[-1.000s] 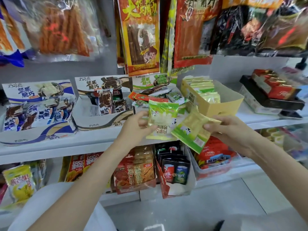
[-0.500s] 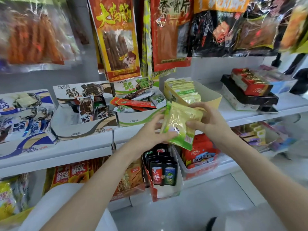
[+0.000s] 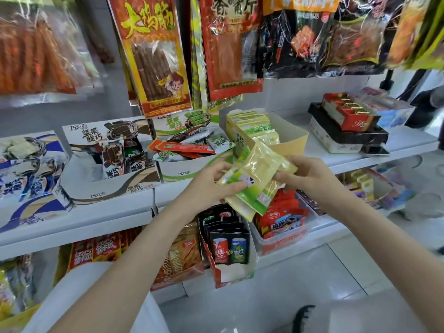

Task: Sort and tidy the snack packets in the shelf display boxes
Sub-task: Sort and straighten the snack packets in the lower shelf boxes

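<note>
Together the left hand (image 3: 211, 186) and right hand (image 3: 305, 177) grip glossy yellow-green snack packets (image 3: 254, 179), stacked unevenly.

A shop: snack-stocked shelves (image 3: 115, 212), hanging packets (image 3: 153, 56).

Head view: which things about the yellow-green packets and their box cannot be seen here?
- Packet count: the yellow-green packets overlap between the left hand and right hand.
- Small print on them: too small and blurred.
- How full the yellow box is: its front wall and the held packets hide its floor.
</note>
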`<state>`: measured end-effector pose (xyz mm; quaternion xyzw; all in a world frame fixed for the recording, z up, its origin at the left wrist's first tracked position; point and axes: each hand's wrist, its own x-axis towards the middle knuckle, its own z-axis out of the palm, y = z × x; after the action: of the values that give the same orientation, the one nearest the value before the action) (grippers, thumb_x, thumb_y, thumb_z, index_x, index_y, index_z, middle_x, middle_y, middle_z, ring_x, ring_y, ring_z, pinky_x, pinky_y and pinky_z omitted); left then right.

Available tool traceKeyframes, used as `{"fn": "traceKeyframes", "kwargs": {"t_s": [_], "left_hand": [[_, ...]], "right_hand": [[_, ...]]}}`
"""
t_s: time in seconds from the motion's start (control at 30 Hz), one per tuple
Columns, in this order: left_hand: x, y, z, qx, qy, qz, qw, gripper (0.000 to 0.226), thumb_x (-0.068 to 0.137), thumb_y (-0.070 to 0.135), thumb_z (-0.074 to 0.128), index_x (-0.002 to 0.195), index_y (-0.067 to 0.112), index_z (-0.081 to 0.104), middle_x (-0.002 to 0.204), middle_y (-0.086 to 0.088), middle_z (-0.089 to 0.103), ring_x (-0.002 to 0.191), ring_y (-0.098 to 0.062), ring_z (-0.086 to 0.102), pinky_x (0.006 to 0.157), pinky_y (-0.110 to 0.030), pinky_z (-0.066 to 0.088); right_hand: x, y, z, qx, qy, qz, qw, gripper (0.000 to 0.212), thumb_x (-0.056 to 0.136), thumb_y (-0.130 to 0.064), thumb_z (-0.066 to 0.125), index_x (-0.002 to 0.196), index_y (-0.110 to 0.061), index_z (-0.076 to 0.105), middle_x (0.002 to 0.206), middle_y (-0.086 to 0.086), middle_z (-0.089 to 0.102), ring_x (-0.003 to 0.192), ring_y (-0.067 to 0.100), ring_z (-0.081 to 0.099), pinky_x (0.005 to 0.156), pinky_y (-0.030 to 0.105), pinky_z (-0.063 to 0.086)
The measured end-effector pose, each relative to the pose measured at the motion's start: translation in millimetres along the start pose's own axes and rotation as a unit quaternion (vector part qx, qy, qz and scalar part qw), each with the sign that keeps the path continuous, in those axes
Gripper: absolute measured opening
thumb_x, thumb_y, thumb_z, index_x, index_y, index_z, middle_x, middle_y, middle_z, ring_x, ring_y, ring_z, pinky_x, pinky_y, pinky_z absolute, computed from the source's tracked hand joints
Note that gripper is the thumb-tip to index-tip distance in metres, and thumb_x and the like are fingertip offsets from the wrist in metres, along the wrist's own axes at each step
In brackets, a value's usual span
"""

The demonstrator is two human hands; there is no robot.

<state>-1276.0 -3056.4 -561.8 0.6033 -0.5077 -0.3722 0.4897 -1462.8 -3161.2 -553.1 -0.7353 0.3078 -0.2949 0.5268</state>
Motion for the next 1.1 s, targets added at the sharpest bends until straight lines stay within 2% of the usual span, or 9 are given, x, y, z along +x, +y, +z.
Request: {"fn": "traceKeyframes", "kwargs": {"t_s": [0.1, 0.2, 0.3, 0.4, 0.6, 0.73, 0.9, 1.0, 1.1], "left_hand": [[-0.4, -0.2, -3.1, -0.047, 0.007, -0.027, 0.998, 0.017, 0.082, 0.013, 0.067, 0.091, 0.025, 0.058, 0.095, 0.009, 0.065, 0.072, -0.005, 0.062, 0.054, -0.018, 0.050], [-0.7, -1.2, -7.8, -0.097, 0.041, -0.061, 0.993, 0.017, 0.085, 0.010, 0.063, 0.095, 0.023, 0.057, 0.093, 0.004, 0.066, 0.069, -0.005, 0.064, 0.058, -0.019, 0.054], [-0.7, 1.2, -5.6, -0.156, 0.034, -0.100, 0.982, 0.020, 0.090, 0.013, 0.056, 0.111, 0.015, 0.056, 0.095, -0.001, 0.065, 0.076, -0.011, 0.062, 0.058, -0.018, 0.054], [-2.0, 6.0, -2.9, -0.254, 0.033, -0.127, 0.958, 0.018, 0.097, 0.021, 0.044, 0.106, 0.014, 0.058, 0.089, -0.004, 0.063, 0.072, -0.014, 0.060, 0.059, -0.021, 0.055], [-3.4, 12.2, -12.0, -0.300, 0.018, -0.106, 0.948, 0.043, 0.082, 0.046, 0.052, 0.110, 0.015, 0.062, 0.094, -0.004, 0.069, 0.078, -0.017, 0.067, 0.065, -0.025, 0.055], [-3.7, 10.2, -7.9, -0.203, 0.055, -0.100, 0.973, 0.040, 0.083, 0.016, 0.064, 0.121, 0.011, 0.051, 0.095, -0.001, 0.067, 0.070, -0.010, 0.065, 0.059, -0.019, 0.053], [-3.1, 12.3, -13.9, -0.081, 0.070, -0.058, 0.993, 0.028, 0.084, 0.008, 0.064, 0.109, 0.016, 0.054, 0.092, 0.001, 0.064, 0.070, -0.008, 0.062, 0.055, -0.018, 0.051], [-0.3, 17.8, -26.6, -0.005, 0.017, -0.038, 0.999, 0.026, 0.084, 0.008, 0.063, 0.105, 0.021, 0.055, 0.089, 0.005, 0.063, 0.063, -0.001, 0.060, 0.056, -0.017, 0.051], [11.0, 27.0, -38.1, 0.080, -0.053, -0.054, 0.994, 0.041, 0.084, 0.014, 0.065, 0.122, 0.022, 0.053, 0.099, 0.002, 0.063, 0.071, -0.008, 0.059, 0.061, -0.019, 0.051]], "right_hand": [[0.8, -1.6, -8.8, 0.087, 0.115, 0.025, 0.989, 0.006, 0.087, -0.005, 0.058, 0.091, -0.010, 0.056, 0.086, 0.006, 0.064, 0.071, 0.016, 0.064, 0.053, 0.021, 0.055], [-2.4, -9.5, -16.5, 0.055, 0.196, -0.080, 0.976, 0.015, 0.088, 0.001, 0.055, 0.083, -0.013, 0.049, 0.089, 0.004, 0.062, 0.076, 0.008, 0.066, 0.060, 0.024, 0.057], [-6.6, -8.3, -2.5, -0.148, 0.134, -0.205, 0.958, 0.016, 0.087, 0.001, 0.055, 0.092, -0.013, 0.059, 0.100, -0.008, 0.065, 0.096, -0.001, 0.061, 0.083, 0.020, 0.053], [-8.6, -1.4, 22.3, -0.242, 0.026, -0.281, 0.928, 0.017, 0.087, -0.021, 0.055, 0.099, -0.015, 0.064, 0.119, -0.005, 0.060, 0.122, 0.005, 0.047, 0.104, 0.017, 0.035], [-4.5, -3.4, 30.0, -0.236, -0.010, -0.280, 0.930, 0.030, 0.085, -0.036, 0.052, 0.090, -0.014, 0.072, 0.120, -0.010, 0.058, 0.117, 0.000, 0.049, 0.102, 0.019, 0.037], [-1.3, -5.6, 27.7, -0.234, 0.003, -0.259, 0.937, 0.033, 0.083, -0.038, 0.051, 0.087, -0.012, 0.072, 0.116, -0.008, 0.062, 0.116, 0.001, 0.050, 0.102, 0.022, 0.038], [2.6, -11.0, 24.6, -0.322, -0.054, -0.185, 0.927, 0.066, 0.065, -0.057, 0.070, 0.120, -0.025, 0.052, 0.138, -0.009, 0.032, 0.128, 0.010, 0.028, 0.105, 0.021, 0.025], [5.6, -15.3, 23.4, -0.229, -0.014, -0.120, 0.966, 0.044, 0.072, -0.037, 0.073, 0.109, -0.027, 0.052, 0.131, -0.006, 0.038, 0.115, 0.010, 0.043, 0.094, 0.011, 0.036], [10.4, -15.1, 13.5, -0.207, -0.002, -0.098, 0.973, 0.069, 0.072, -0.025, 0.076, 0.127, -0.028, 0.036, 0.128, -0.012, 0.037, 0.105, 0.010, 0.047, 0.074, 0.000, 0.038]]}}
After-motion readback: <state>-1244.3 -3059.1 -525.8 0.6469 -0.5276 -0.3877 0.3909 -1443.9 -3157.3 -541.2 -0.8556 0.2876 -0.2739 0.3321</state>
